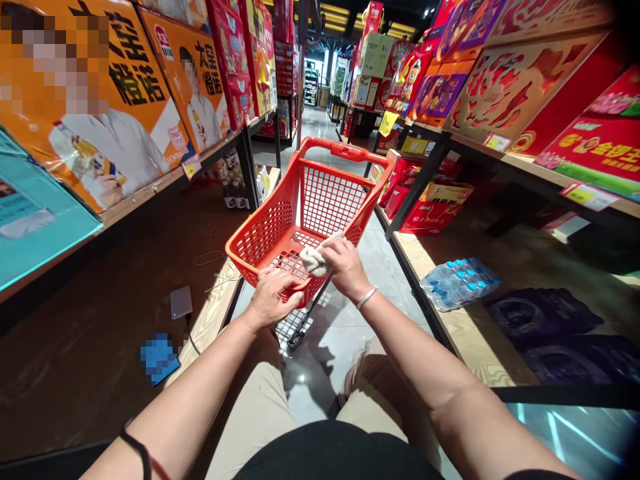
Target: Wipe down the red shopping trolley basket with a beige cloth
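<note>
A red plastic shopping cart (263,233) stands in the aisle in front of me, its handle bar (345,152) at the far end. The basket's visible floor is bare mesh. My left hand (273,297) rests on the near rim, its fingers curled over the edge. In my right hand (345,263) is a crumpled off-white cloth (315,261), gripped over the near right part of the rim. Whether the cloth touches the rim is hard to make out.
Shelves with boxed drinks (195,100) line the left, and gift boxes (530,87) line the right. A pack of water bottles (460,283) lies on the low right shelf. At lower left are a power bank (181,303) with a cable and a blue item (160,360).
</note>
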### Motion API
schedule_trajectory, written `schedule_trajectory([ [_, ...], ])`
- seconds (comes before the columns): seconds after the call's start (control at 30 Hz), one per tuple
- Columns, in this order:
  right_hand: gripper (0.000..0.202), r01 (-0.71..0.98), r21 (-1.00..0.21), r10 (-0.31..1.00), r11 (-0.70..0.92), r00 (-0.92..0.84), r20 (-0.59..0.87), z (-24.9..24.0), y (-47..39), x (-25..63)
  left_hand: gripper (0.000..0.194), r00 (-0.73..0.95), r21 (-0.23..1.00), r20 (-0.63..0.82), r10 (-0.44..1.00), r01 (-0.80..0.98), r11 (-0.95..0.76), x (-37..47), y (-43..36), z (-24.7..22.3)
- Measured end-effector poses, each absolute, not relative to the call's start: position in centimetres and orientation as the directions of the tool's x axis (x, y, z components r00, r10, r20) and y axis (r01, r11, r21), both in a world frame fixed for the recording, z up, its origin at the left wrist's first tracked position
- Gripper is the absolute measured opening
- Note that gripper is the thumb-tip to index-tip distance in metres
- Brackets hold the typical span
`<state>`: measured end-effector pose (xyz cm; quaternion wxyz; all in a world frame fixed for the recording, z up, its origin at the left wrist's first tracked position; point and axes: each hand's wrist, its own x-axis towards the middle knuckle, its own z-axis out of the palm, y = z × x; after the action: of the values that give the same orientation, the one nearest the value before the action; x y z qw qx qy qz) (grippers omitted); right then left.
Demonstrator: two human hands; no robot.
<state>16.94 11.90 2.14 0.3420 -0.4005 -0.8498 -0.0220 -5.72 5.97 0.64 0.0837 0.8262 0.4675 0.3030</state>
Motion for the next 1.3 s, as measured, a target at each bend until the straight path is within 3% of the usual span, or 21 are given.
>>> schedule_trajectory([
  [0.13,0.029,0.671,-0.185,0.622,0.718,-0.499,0.603,2.2,10.7,17.6,0.021,0.395,0.411,0.419,0.817,0.72,-0.559,-6.0,6.4,0.6],
  [0.27,0.04,0.767,-0.297,0.702,0.569,-0.266,0.66,2.2,14.5,21.0,0.029,0.414,0.459,0.39,0.823,0.687,-0.563,-6.1,7.2,0.9],
  [0.37,0.052,0.775,-0.377,0.692,0.507,-0.105,0.715,1.1,15.4,21.7,0.035,0.401,0.457,0.372,0.837,0.706,-0.541,-6.0,7.7,1.1],
  [0.53,0.067,0.742,-0.377,0.669,0.554,-0.127,0.733,-3.3,10.7,18.0,0.039,0.459,0.451,0.316,0.83,0.697,-0.557,-6.5,8.6,1.0],
  [0.73,0.048,0.737,-0.287,0.615,0.612,-0.215,0.759,-8.7,8.1,16.1,0.052,0.482,0.513,0.272,0.833,0.66,-0.549,-7.0,9.5,1.0],
  [0.87,0.033,0.749,-0.213,0.633,0.627,-0.331,0.7,-11.1,8.1,16.9,0.049,0.469,0.483,0.274,0.839,0.688,-0.542,-6.6,9.6,1.5],
  [0.97,0.029,0.729,-0.239,0.67,0.641,-0.381,0.637,-10.7,7.6,17.1,0.045,0.489,0.46,0.27,0.83,0.692,-0.557,-6.6,9.7,1.9],
  [1.1,0.034,0.717,-0.3,0.648,0.629,-0.27,0.712,-7.1,7.1,16.4,0.039,0.515,0.515,0.235,0.825,0.653,-0.555,-6.7,9.9,2.6],
  [1.2,0.036,0.718,-0.295,0.641,0.63,-0.266,0.72,-6.0,7.3,15.4,0.049,0.487,0.614,0.217,0.846,0.606,-0.506,-5.9,9.8,3.4],
  [1.3,0.031,0.723,-0.299,0.696,0.623,-0.338,0.634,-8.6,7.2,14.6,0.058,0.428,0.627,0.194,0.883,0.638,-0.447,-4.4,9.4,4.0],
])
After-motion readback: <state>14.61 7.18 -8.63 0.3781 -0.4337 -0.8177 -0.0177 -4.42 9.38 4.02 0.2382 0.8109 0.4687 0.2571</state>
